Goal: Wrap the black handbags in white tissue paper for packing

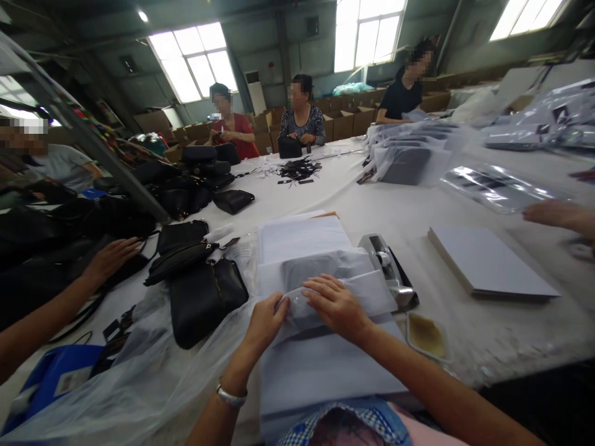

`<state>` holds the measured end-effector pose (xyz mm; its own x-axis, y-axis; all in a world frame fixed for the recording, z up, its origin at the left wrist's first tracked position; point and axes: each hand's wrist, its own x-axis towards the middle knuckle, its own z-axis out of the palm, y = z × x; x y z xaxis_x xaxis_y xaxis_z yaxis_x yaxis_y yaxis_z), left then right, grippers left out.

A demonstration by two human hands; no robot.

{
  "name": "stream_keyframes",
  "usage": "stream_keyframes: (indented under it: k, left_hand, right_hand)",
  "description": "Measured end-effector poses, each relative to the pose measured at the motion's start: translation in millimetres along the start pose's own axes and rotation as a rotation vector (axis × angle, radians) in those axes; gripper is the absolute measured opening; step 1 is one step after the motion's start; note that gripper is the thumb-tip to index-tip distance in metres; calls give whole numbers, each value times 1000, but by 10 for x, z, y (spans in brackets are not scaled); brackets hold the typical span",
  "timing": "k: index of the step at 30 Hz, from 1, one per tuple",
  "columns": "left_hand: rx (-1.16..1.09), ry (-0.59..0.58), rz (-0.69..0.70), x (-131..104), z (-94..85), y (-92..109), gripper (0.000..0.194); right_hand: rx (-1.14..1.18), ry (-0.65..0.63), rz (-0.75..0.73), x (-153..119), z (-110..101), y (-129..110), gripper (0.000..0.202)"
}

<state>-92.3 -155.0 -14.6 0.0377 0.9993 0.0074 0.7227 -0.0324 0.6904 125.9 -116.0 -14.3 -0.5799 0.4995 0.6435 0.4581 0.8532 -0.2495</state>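
Wrapped bag (309, 267), 2 hands (304, 310) on wrapping

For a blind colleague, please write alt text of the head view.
The wearer's left hand and right hand touch white wrapping over a grey item on white sheets. Black bags lie left, a tape dispenser right; people are across the table.

And we've got 4 ppl at the tbl: 3 on the far side (235, 131) (303, 121) (402, 93), 1 at far L (65, 164). Nearby, 1 L hand (268, 319) plus 1 R hand (337, 303), 1 wrapped pkg (320, 303), 1 bracelet (231, 396). Another hand (111, 257) at L, 2 at R edge (558, 214) (583, 175). Now 1 tape disp. (388, 269), 1 shallow dish (426, 336), 1 blue container (62, 375), 1 board stack (493, 261); black bag pile, qty unclear (116, 214).
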Motion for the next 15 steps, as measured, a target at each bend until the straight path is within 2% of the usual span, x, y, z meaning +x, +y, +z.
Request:
stream_keyframes:
  k: [4, 9, 15]
  left_hand:
    - [-4, -1, -9, 4, 10, -2, 37]
    - [14, 5, 0, 12, 14, -5, 36]
    - [32, 18, 8, 14, 28, -15, 36]
  right_hand:
    - [-39, -14, 86, -158, -8, -19, 33]
    - [-93, -1, 305, -151, 9, 203, 32]
    - [-22, -224, 270, -83, -234, 477, 24]
